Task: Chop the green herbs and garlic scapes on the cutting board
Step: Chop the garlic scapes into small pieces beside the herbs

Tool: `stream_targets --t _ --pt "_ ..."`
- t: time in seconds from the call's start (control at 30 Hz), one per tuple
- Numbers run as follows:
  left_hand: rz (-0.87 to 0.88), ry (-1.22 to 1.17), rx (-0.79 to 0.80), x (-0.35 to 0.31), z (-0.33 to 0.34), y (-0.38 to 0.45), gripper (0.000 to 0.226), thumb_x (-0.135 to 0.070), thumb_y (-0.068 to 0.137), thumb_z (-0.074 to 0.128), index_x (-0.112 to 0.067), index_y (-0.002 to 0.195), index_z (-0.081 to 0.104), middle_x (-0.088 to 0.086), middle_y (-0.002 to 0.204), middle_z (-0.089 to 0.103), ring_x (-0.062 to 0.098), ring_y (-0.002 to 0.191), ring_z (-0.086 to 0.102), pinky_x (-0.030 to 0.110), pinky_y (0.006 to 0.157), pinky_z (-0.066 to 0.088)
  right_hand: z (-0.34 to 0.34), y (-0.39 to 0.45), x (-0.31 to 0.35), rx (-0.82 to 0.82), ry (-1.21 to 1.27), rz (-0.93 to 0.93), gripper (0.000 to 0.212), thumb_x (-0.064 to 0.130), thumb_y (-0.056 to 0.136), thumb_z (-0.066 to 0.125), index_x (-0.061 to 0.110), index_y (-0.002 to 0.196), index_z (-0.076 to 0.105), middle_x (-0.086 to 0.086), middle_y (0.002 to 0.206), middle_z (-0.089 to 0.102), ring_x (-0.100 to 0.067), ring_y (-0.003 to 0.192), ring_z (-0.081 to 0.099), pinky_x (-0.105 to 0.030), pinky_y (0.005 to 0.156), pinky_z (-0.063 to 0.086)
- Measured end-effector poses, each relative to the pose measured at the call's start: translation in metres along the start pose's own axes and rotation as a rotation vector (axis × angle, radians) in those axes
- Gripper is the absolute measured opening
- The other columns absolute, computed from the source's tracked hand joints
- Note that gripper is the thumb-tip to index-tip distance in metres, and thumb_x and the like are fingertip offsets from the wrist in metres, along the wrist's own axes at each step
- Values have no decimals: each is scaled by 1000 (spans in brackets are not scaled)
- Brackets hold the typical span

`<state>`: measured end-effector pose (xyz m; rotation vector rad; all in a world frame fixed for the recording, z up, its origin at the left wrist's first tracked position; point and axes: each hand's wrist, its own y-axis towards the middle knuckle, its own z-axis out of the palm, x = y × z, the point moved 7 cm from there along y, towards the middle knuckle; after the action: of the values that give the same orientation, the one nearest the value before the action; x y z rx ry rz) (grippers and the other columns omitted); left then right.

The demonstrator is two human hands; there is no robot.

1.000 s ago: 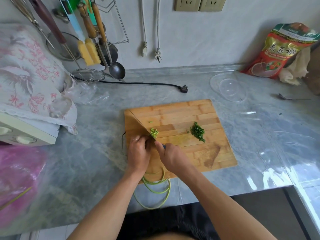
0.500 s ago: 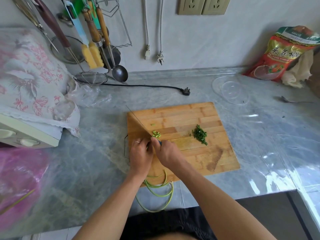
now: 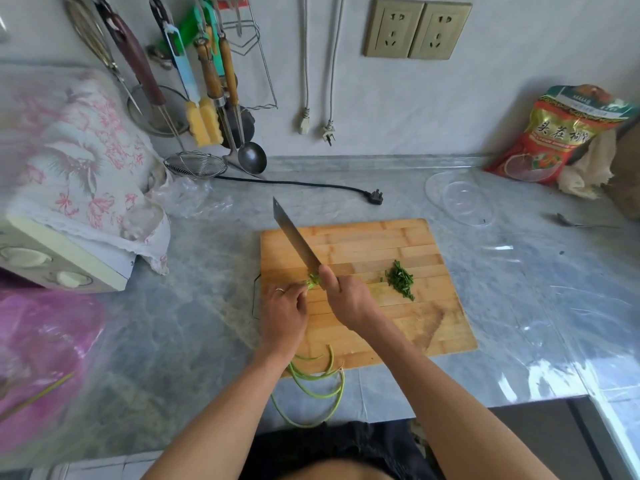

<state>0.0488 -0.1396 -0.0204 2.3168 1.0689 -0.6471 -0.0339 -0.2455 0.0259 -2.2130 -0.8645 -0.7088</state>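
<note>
A wooden cutting board (image 3: 381, 244) lies on the grey marble counter. My right hand (image 3: 346, 299) grips the handle of a cleaver (image 3: 294, 237), whose blade is raised and points to the far left. My left hand (image 3: 285, 313), with a ring on it, holds a bundle of garlic scapes (image 3: 318, 379) down on the board's left part; their long curled ends hang over the near edge. A few cut scape pieces (image 3: 313, 280) lie at my fingertips. A small heap of chopped dark green herbs (image 3: 401, 280) sits to the right on the board.
A clear plastic lid (image 3: 460, 202) and a spoon (image 3: 575, 221) lie at the back right, beside a red food bag (image 3: 561, 133). A black plug and cord (image 3: 375, 197) run behind the board. Utensils (image 3: 207, 109) hang on the wall. A cloth-covered appliance (image 3: 69, 188) stands left.
The cleaver has lifted off the board, so its blade now shows flat and raised. My left hand still holds the scapes, and the view has shifted slightly.
</note>
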Motion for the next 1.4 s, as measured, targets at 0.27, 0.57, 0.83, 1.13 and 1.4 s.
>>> stream_targets --t 0.27,0.57,0.83,1.13,1.4 --pt "-46 -95 -2 10 6 -3 14 -5 86 70 -12 97 76 3 94 73 24 90 64 29 78 48 -4 -25 -30 -14 -23 47 69 63 97 23 7 67 49 -9 61 52 -23 56 47 -35 55 38" --pt "-55 -111 19 12 6 -3 18 -4 86 67 -13 98 76 2 97 73 24 91 62 19 76 38 12 -39 -32 32 -74 40 61 57 100 31 8 63 39 -10 59 46 -24 54 41 -35 54 33" --pt "-53 -127 26 13 8 -2 19 -2 86 64 -14 95 76 2 93 73 26 87 63 31 72 47 17 -40 -33 39 -188 81 66 70 93 23 13 66 44 -8 65 54 -26 57 51 -35 53 42" --pt "-81 -137 33 17 12 -4 13 -8 79 75 -12 92 76 3 90 71 26 88 61 30 68 46 25 -25 -33 33 -152 67 66 70 93 25 13 66 44 -7 61 50 -26 52 46 -33 47 33" --pt "-66 -141 -4 16 6 -2 12 -1 82 70 -10 88 73 6 83 69 28 79 60 23 66 35 32 -24 -39 79 -195 54 81 73 89 11 8 89 58 -7 68 51 -25 59 47 -34 56 38"
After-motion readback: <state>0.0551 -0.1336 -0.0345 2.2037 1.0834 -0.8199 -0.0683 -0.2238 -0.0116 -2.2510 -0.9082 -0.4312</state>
